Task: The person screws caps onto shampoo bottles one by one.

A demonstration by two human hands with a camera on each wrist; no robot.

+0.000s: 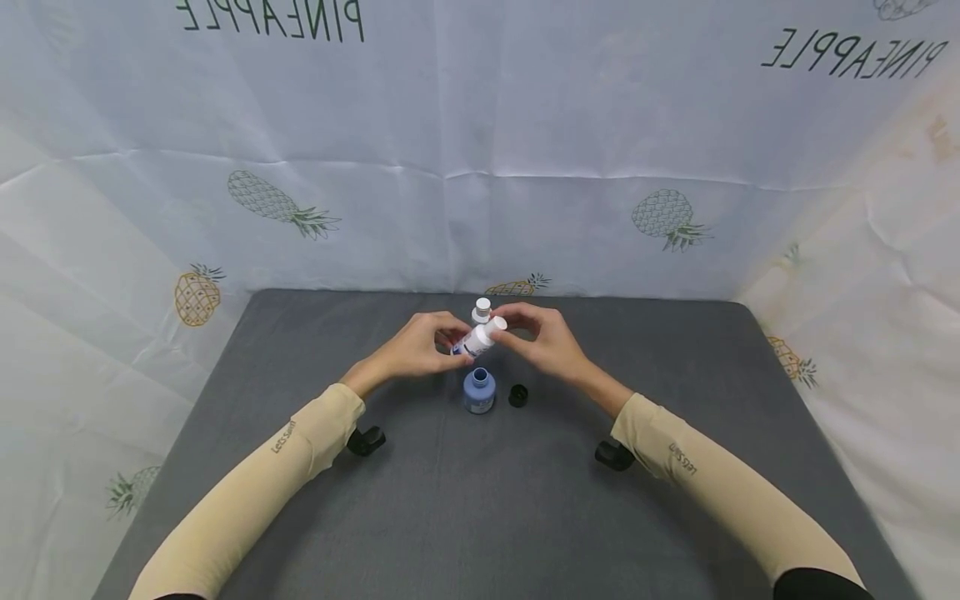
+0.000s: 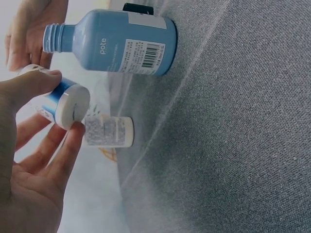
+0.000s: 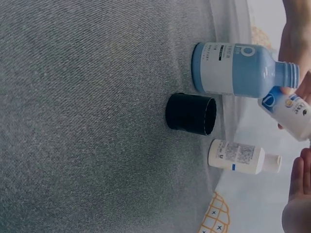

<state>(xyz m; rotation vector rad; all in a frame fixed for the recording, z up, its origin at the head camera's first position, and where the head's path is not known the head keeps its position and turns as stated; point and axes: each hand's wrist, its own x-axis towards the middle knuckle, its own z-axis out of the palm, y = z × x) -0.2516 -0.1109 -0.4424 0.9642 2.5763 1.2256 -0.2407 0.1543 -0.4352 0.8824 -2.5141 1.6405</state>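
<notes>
A: Left hand [image 1: 423, 346]?
B: Pinching the held bottle [image 1: 472, 342] low down, thumb one side, fingers other. White with blue label.
A: Right hand [image 1: 547, 337]?
B: Thumb and fingers pinching its white cap [image 1: 498, 323].
A: So where's that bottle?
B: Between the hands, off the table [image 1: 480, 500], tilted, cap end up and toward the right hand.
A: Around it?
B: Blue bottle [image 1: 479, 394], upright on the table, nearer the person, neck uncapped. Barcode label shows in the left wrist view.
A: Black thing?
B: Black lid [image 1: 518, 396], just right of the blue bottle, open end up.
A: Other white one?
B: Spare bottle [image 3: 238, 156], upright, capped, beyond the held one in the head view.
A: Backdrop?
B: Pale curtain [image 1: 562, 100], pineapple prints, lettering reversed.
A: Arms?
B: Beige sleeves [image 1: 251, 475], both.
</notes>
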